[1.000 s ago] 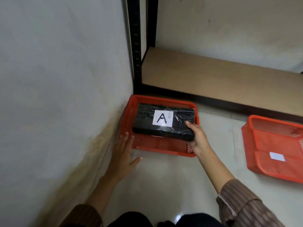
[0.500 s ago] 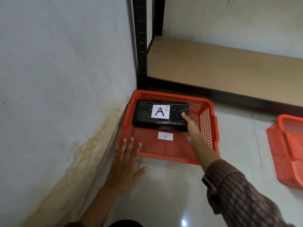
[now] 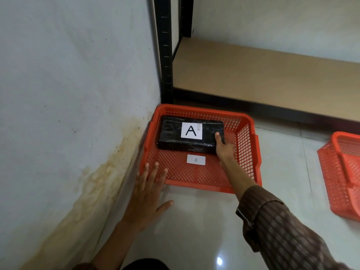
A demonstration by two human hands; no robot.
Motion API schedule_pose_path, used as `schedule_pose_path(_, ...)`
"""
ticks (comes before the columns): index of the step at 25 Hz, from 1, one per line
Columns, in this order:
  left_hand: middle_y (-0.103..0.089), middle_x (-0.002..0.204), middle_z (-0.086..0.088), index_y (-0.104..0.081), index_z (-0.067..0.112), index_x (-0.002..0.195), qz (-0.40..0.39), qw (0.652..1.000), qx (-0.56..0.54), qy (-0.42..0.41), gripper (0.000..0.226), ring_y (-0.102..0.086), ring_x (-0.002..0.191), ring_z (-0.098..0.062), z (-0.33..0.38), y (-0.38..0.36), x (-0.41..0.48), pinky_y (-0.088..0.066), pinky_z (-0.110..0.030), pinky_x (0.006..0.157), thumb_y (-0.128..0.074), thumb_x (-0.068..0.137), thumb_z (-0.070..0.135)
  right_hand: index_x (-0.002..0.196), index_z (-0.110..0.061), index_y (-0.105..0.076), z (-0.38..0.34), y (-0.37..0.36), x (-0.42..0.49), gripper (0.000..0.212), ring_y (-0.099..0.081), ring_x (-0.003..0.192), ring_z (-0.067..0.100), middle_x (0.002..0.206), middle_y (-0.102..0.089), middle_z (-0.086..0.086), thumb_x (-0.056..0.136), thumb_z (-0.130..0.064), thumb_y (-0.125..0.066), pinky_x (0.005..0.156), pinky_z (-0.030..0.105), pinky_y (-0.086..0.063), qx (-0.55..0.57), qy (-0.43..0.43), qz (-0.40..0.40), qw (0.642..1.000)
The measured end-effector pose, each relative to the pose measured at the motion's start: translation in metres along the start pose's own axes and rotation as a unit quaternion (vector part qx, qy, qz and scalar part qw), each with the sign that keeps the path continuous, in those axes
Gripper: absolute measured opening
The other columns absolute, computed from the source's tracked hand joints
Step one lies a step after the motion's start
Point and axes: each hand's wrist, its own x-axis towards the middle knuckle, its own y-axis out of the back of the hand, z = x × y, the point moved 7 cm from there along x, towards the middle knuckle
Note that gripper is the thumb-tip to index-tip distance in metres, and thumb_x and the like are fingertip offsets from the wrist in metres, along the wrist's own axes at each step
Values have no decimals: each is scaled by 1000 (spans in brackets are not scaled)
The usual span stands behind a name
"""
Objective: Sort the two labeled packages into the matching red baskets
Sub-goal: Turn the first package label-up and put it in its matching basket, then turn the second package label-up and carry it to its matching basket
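Down on the pale tiled floor [image 3: 194, 221], a red basket [image 3: 251, 152] sits in the corner, its left side close to the stained wall [image 3: 68, 114] and its far side just in front of the black post [image 3: 165, 55] of a shelf unit. Inside the basket, toward the far end, lies a black wrapped package [image 3: 171, 133] with a white label [image 3: 191, 130] on top bearing a large letter A. It rests flat on the mesh bottom, long side running left to right. Nearer on the basket bottom, just in front of the package, a small white tag [image 3: 196, 160] also reads A.

The right hand [image 3: 224, 147] reaches into the basket and grips the package at its right end, thumb laid over the top edge and the other fingers hidden behind or under that end. Its forearm crosses the near rim, with a brown striped sleeve [image 3: 282, 230] pushed back from the wrist.

The left hand [image 3: 148, 191] is open, fingers spread, holding nothing; its fingertips overlap the near left corner of the basket, though I cannot tell if they touch it.

At the right edge a second red basket [image 3: 331, 172] stands on the floor, well apart from the first and partly out of view. The wooden shelf board [image 3: 272, 78] runs behind both.
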Motion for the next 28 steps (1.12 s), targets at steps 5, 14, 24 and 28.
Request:
schedule_pose_path(5, -16, 154, -15, -11, 19, 145, -34, 999, -13, 12, 81, -3, 143, -35, -1, -2, 3, 0, -50, 118, -10, 83, 71, 127, -9, -51, -28, 7, -22, 45, -54, 101, 21, 111, -58, 7, 93, -37, -49, 89, 30, -44, -7, 25, -43, 999)
schedule_pose_path(14, 3, 158, -10, 3, 14, 145, -107, 987, -109, 55, 105, 11, 143, -23, 58, 141, 9, 5, -44, 117, 1, 64, 81, 110, -2, -61, -115, 94, -124, 24, -56, 103, 19, 113, -63, 10, 90, -13, -53, 88, 25, -39, -54, 73, -34, 995)
schedule_pose_path(24, -31, 150, -15, -25, 9, 142, -101, 984, -143, -15, 62, -32, 135, -31, 209, 440, -31, -26, -39, 112, -44, 92, 40, 105, 3, -62, -273, 286, -328, 21, -57, 88, 21, 106, -67, 22, 85, -1, -55, 75, 21, -38, -36, 48, 18, 998)
schedule_pose_path(28, -42, 141, -13, -32, 8, 138, -89, 981, -159, -64, 56, -41, 128, -31, 278, 534, -62, -35, -39, 105, -49, 91, 33, 101, 3, -63, -324, 369, -410, 20, -60, 87, 23, 97, -66, 13, 84, 0, -54, 75, 22, -41, -14, 53, 55, 997)
